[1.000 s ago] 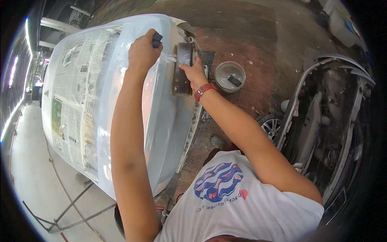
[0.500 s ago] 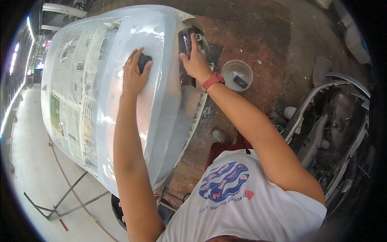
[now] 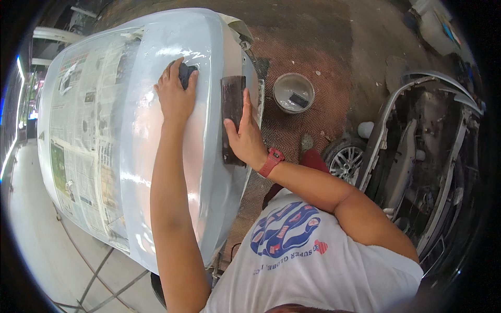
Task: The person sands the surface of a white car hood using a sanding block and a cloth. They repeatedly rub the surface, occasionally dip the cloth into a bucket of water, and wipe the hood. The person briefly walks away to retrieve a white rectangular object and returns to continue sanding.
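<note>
A wet, pale grey car body panel (image 3: 206,57) with a smooth rounded edge lies below both my hands. On its upper surface my left hand (image 3: 176,99) is closed around a bunched dark cloth or sponge (image 3: 186,75); which of the two I cannot tell. My right hand (image 3: 248,135), with a red watch at the wrist, grips a long dark sanding block (image 3: 232,104). The block rests lengthwise along the panel's right edge, thumb on its face and fingers along its right side. Its underside is hidden against the panel.
Taped newspaper (image 3: 94,135) covers the panel's left part. Right of the panel, a round basin (image 3: 279,101) of water holds a small dark block (image 3: 298,100) on a reddish mat. Farther right lie a wheel (image 3: 345,161) and a stripped car part (image 3: 386,120). Metal bars (image 3: 99,271) stand lower left.
My right hand has drawn the sanding block toward me along the panel's edge. My left hand stays on nearly the same spot with the dark cloth or sponge. The view has shifted slightly.
</note>
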A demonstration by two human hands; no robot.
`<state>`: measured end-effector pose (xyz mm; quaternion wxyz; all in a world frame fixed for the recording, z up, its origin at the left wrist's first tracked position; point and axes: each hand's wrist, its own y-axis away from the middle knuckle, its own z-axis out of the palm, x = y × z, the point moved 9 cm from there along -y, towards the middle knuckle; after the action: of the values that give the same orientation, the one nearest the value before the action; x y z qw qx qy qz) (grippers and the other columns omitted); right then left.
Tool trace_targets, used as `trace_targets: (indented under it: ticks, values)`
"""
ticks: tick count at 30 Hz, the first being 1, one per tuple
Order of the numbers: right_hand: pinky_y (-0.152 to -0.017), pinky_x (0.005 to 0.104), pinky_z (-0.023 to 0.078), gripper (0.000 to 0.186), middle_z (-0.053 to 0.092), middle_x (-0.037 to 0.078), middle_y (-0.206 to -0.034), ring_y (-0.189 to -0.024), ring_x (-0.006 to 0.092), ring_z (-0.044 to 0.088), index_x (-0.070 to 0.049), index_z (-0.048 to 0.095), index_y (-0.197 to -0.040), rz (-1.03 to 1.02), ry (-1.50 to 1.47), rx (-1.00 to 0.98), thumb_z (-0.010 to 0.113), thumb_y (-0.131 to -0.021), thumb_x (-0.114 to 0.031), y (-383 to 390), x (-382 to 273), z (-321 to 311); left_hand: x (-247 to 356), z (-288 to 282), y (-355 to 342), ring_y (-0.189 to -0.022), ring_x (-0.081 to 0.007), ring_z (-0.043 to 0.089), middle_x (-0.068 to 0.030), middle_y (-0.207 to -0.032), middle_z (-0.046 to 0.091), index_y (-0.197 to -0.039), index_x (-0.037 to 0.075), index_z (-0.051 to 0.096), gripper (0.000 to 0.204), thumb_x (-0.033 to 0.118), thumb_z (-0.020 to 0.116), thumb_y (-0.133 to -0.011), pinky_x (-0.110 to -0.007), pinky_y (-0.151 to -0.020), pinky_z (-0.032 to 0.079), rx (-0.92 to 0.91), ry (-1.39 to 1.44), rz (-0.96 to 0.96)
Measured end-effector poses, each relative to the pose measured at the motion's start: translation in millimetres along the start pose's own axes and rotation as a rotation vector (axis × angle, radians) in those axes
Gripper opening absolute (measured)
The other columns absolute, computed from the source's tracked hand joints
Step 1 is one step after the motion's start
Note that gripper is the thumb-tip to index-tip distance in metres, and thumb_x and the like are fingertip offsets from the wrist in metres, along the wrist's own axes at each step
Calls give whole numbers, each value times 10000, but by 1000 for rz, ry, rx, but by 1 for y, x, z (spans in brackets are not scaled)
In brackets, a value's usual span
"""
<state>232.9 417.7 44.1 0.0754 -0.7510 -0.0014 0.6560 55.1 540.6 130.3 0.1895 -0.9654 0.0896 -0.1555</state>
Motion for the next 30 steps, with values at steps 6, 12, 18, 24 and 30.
trace_targets:
  ticks: [6, 12, 18, 24, 30]
  values:
    - [-1158, 524, 496, 962, 563, 434, -1484, -1324, 545, 625, 51, 39, -1726, 245, 147, 49, 644, -1035, -236, -142, 64, -50, 12, 7, -10, -1454, -422, 532, -176, -1545, 608, -1518, 194, 611, 566, 433, 725, -1018, -686, -1198, 332, -37, -15, 20]
    - [-1294, 527, 345, 958, 337, 443, -1665, -1516, 571, 431, 80, -3, -1714, -78, 177, 43, 625, -1023, -137, -10, 10, -7, 0, 4, -2, -1427, -426, 543, -179, -1548, 601, -1520, 191, 615, 560, 433, 712, -1024, -636, -1193, 349, -11, -22, 0]
    - [-1173, 542, 473, 960, 480, 479, -1524, -1352, 559, 589, 77, 27, -1709, 205, 126, 32, 648, -1014, -154, -110, 49, -38, 8, 7, -7, -1440, -434, 533, -181, -1551, 598, -1523, 184, 609, 552, 410, 710, -1029, -632, -1194, 357, -43, -20, 19]
    - [-1319, 473, 320, 946, 346, 417, -1673, -1580, 490, 390, 60, 80, -1718, 72, 28, 57, 674, -1020, -172, -81, 41, -24, 10, -1, -5, -1380, -456, 593, -191, -1459, 664, -1284, 109, 724, 336, 301, 756, -1010, -595, -1156, 439, 49, 5, 115]
    - [-1296, 505, 349, 917, 381, 431, -1644, -1532, 528, 434, 76, 85, -1704, -3, 39, 42, 650, -1014, -136, -68, 15, -17, 26, -13, -13, -1107, -392, 737, -172, -1237, 752, -1148, 73, 741, 205, 100, 772, -947, -431, -905, 599, 4, 214, 143]
